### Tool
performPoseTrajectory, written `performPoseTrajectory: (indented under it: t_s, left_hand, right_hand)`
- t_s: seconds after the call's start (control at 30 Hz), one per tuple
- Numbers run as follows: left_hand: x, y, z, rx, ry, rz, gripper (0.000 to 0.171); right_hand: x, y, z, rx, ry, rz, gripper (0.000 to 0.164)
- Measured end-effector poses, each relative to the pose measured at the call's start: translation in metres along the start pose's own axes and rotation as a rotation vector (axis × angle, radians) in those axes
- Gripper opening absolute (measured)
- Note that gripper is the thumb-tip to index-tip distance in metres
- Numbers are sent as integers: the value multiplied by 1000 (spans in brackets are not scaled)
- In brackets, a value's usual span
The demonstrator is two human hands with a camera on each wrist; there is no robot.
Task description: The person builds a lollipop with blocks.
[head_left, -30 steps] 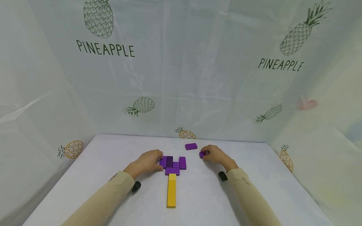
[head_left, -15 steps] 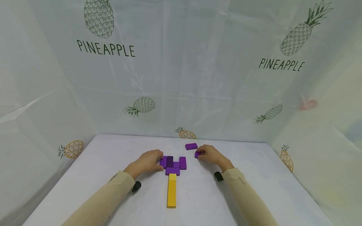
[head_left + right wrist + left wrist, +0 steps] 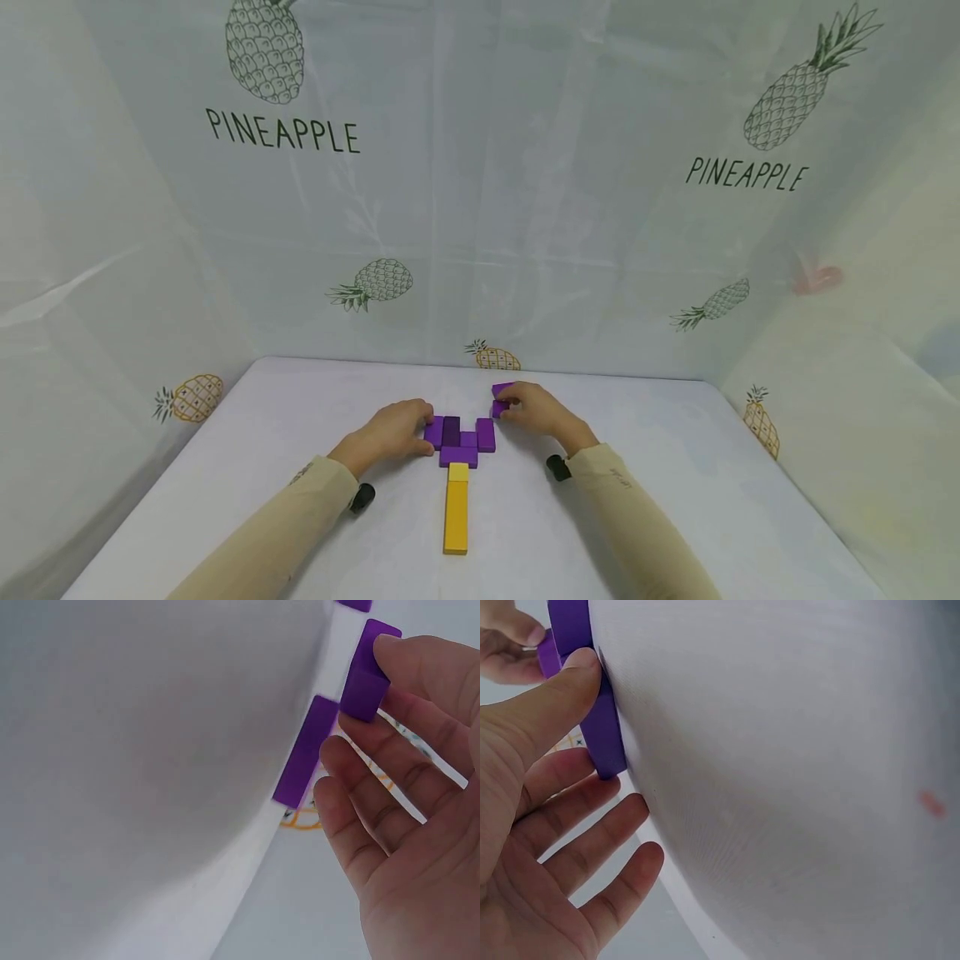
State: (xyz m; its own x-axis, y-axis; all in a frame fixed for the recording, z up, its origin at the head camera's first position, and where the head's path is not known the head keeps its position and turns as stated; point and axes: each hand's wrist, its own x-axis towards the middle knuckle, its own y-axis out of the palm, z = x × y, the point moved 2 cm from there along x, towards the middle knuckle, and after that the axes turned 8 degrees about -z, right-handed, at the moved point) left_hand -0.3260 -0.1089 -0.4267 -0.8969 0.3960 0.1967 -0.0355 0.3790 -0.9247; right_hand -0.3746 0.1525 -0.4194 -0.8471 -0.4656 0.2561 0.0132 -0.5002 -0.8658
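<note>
My left hand (image 3: 390, 429) holds the leftmost purple block (image 3: 433, 432) of a small group, thumb at its near end and index finger at its far end. In the left wrist view the thumb lies over that block's edge. Between thumb and fingers, my right hand (image 3: 540, 411) pinches another purple block (image 3: 366, 694), behind the group. The group includes a dark purple block (image 3: 451, 432), a small purple block (image 3: 468, 439), a crosswise purple block (image 3: 458, 456) and an upright-lying purple block (image 3: 486, 435) at the right.
A loose purple block (image 3: 502, 388) lies farther back, partly hidden by the right hand. A small yellow block (image 3: 458, 472) and a long yellow strip (image 3: 456, 517) run from the group toward me. A pineapple-printed curtain (image 3: 525, 208) surrounds the white table (image 3: 337, 550).
My right hand has moved left with the pinched purple block, from right of the loose block to just in front of it. The left hand has stayed on its block.
</note>
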Motion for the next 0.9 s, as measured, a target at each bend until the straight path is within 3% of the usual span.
performPoseTrajectory:
  t_s: [0.2, 0.53, 0.9]
  left_hand:
    - [1, 1, 1, 4, -6, 0, 43]
    - [1, 2, 2, -2, -10, 7, 44]
    - [1, 2, 3, 10, -6, 3, 45]
  right_hand:
    - [7, 5, 10, 10, -43, 16, 27]
    - [13, 16, 22, -39, -28, 54, 30]
    - [15, 21, 30, -19, -44, 67, 30]
